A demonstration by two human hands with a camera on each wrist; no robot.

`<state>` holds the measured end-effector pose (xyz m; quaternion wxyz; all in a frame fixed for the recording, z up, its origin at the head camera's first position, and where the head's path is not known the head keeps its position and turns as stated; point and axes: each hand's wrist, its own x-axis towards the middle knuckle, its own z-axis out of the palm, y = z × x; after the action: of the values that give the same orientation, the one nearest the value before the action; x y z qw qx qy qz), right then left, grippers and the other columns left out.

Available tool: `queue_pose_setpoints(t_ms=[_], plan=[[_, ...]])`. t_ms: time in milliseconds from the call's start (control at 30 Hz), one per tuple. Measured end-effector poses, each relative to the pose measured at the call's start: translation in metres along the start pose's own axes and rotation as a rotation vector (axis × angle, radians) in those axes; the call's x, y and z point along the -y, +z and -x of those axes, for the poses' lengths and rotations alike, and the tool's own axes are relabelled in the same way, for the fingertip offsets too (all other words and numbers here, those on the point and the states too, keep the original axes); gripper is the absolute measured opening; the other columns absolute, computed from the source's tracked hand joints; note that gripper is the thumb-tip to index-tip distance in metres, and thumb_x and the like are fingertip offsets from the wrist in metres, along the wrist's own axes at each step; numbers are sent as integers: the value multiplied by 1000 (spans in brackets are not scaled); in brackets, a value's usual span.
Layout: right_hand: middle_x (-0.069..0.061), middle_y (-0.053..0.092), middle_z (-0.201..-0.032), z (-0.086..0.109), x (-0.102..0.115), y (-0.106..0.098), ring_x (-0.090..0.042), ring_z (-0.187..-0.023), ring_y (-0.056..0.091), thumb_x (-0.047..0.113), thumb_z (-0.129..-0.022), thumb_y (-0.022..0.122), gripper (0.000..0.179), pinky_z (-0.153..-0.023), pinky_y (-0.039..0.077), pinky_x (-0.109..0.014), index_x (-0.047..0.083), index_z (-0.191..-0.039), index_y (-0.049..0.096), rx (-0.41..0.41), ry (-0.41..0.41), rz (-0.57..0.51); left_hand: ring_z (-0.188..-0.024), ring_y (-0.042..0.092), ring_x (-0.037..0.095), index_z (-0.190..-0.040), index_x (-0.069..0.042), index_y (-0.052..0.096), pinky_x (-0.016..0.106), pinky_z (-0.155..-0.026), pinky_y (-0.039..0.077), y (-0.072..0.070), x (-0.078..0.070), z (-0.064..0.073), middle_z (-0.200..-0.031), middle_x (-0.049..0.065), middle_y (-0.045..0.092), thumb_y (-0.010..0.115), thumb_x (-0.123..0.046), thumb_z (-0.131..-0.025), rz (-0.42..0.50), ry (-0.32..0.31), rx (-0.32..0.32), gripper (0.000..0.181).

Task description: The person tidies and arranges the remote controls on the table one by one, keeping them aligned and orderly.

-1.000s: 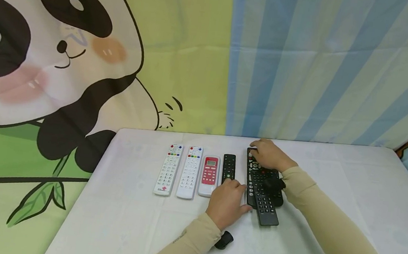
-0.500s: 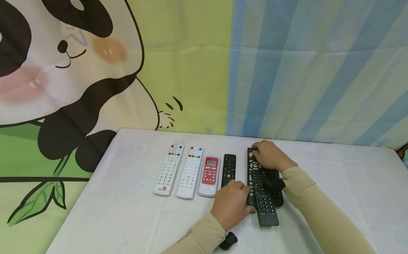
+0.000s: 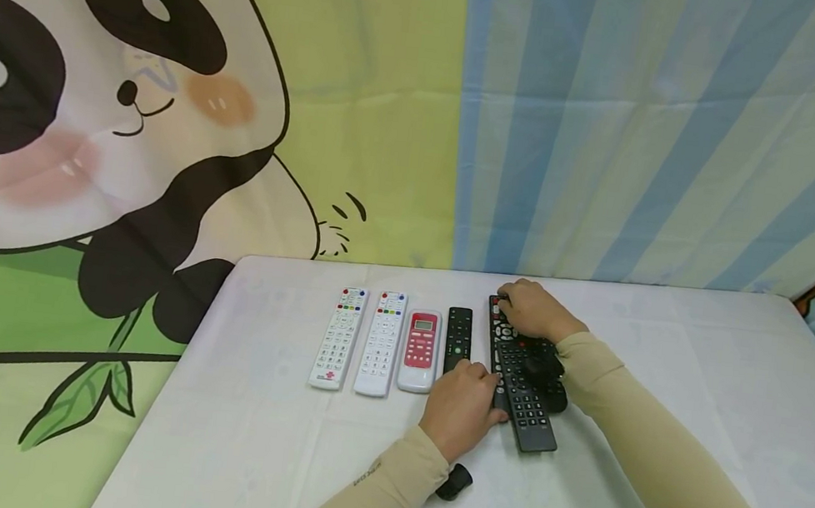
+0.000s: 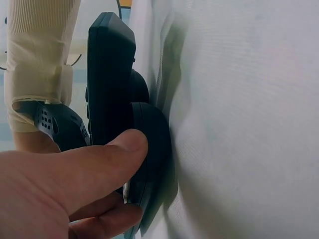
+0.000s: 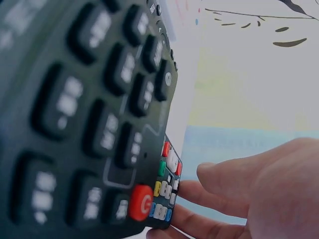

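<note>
My left hand (image 3: 461, 411) pinches the near end of a long black remote control (image 3: 495, 318), thumb on its side in the left wrist view. At its far end, my right hand (image 3: 535, 309) holds the tip beside the coloured buttons (image 5: 167, 184), with curled fingers. Across this remote lies a second black remote control (image 3: 536, 435), slanted, its near end jutting toward me and raised off the cloth in the left wrist view. A further dark rounded end (image 3: 557, 398) shows to its right, mostly hidden by the right wrist and its black camera.
Left of the hands, a row holds two white remotes (image 3: 340, 338) (image 3: 380, 343), a white remote with a red face (image 3: 419, 352) and a slim black remote (image 3: 458, 335), partly covered by the left hand. White cloth covers the table (image 3: 243, 436); a printed curtain (image 3: 378, 116) hangs behind.
My left hand has shifted right onto the near end of the long black remote. That remote's far end has swung slightly left with my right hand.
</note>
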<state>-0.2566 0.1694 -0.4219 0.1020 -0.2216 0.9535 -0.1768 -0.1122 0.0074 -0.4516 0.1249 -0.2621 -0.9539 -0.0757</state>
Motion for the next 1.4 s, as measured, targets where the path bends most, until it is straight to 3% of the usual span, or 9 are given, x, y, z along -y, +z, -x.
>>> queue_pose_setpoints(t_ms=[467,700,1167,1400], plan=[[-31,56,-133,-5,10,2,-45,-127,50,13,-106,42,40,-107,41,-56,-13,-135,54,22,-18,-31,-90,63,17,-114,-10,77,28,-76,55,-2,7,7,-101,3,71,85,-48,-76,-6,-18,19,54],[-31,59,-128,-7,11,5,-46,-121,54,10,-105,43,38,-103,44,-56,-14,-131,56,-2,-49,-21,-87,62,16,-112,-11,78,27,-73,54,-1,11,10,-99,2,71,85,-50,-75,-21,-11,-7,54],[-30,55,-133,-3,9,2,-45,-126,51,12,-106,42,40,-106,41,-56,-12,-136,54,42,-14,-75,-85,60,16,-112,-11,78,26,-72,53,-4,13,12,-98,1,71,85,-48,-75,18,-23,5,53],[-31,56,-133,1,6,-2,-46,-127,50,11,-105,45,40,-107,40,-56,-14,-134,54,13,-29,-69,-87,62,17,-111,-10,78,27,-75,53,-9,14,11,-99,2,71,86,-46,-75,42,-44,18,52]])
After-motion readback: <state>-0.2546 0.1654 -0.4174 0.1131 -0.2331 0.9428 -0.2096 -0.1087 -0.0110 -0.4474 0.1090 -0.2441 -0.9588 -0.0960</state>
